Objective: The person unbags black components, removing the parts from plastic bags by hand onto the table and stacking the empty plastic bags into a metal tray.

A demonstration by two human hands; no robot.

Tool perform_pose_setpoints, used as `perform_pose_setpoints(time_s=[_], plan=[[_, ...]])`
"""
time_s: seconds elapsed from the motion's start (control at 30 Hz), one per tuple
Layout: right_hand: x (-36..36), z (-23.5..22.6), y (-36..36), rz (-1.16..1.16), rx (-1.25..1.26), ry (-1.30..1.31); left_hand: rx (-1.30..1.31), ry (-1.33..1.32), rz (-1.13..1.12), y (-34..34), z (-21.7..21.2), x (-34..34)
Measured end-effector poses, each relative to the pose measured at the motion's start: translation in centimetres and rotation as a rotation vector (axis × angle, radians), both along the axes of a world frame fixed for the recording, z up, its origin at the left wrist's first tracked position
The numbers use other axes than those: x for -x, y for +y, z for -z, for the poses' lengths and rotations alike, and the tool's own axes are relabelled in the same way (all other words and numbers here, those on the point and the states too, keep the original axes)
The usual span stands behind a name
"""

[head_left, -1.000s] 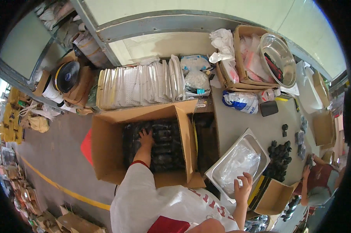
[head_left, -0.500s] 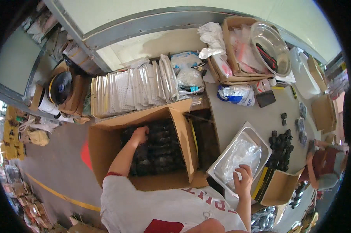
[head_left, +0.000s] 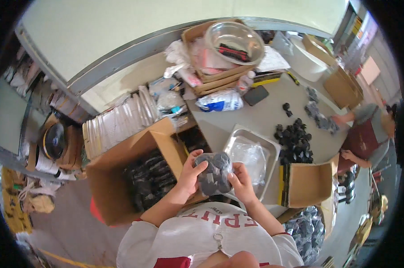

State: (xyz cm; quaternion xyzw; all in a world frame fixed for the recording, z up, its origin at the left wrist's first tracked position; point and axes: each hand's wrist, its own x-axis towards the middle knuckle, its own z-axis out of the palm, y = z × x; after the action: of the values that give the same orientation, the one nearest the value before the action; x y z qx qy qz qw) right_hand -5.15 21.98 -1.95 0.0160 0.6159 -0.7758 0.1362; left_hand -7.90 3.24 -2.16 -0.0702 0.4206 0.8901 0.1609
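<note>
We see the left hand (head_left: 190, 172), which a second ago reached down among the dark packs in the open cardboard box (head_left: 117, 196), now lifted clear of it and raised in front of the chest. The right hand (head_left: 242, 181), which had rested at the near edge of the metal tray (head_left: 273, 147), has left the tray and come in to meet the left. Between them sits a clear bag of dark round parts (head_left: 214, 172) that neither hand held before, gripped from both sides. Our view has also swung to the right, bringing a co-worker (head_left: 367, 134) at the far table edge into sight.
</note>
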Motion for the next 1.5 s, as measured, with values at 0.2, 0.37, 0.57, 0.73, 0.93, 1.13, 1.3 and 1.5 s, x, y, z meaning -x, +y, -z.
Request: perform_pose_setpoints(time_s=[0.2,0.37,0.57,0.73,0.93,1.13,1.3,1.5], plan=[[-2.5,1.3,4.4,0.297,-0.358,0.42,0.1,-0.137,-0.011,8.4,2.5,-1.9],[-3.4,-1.1,8.8,0.382,-0.763,0.604,0.383,-0.029,0.064,11.7,3.2,-1.1],[-3.5,-1.9,16.0,0.405,-0.86,0.655,0.38,-0.018,0.449,12.5,1.4,1.9],[-3.2,-2.9,18.0,0.441,-0.878,0.75,0.479,0.018,0.625,14.1,-2.0,4.1],[-0.6,-2.8,19.1,0.364,-0.951,0.729,0.89,0.529,0.844,16.5,-1.1,8.8],[1.5,1.5,21.1,0.61,-0.169,0.408,0.354,0.2,0.415,21.4,-0.3,10.8],[1.6,0.3,21.8,0.617,-0.039,0.154,0.159,0.183,0.383,24.5,-0.2,11.8],[3.5,4.3,26.0,0.526,0.199,-0.146,0.076,0.228,0.504,29.8,-0.4,13.4]])
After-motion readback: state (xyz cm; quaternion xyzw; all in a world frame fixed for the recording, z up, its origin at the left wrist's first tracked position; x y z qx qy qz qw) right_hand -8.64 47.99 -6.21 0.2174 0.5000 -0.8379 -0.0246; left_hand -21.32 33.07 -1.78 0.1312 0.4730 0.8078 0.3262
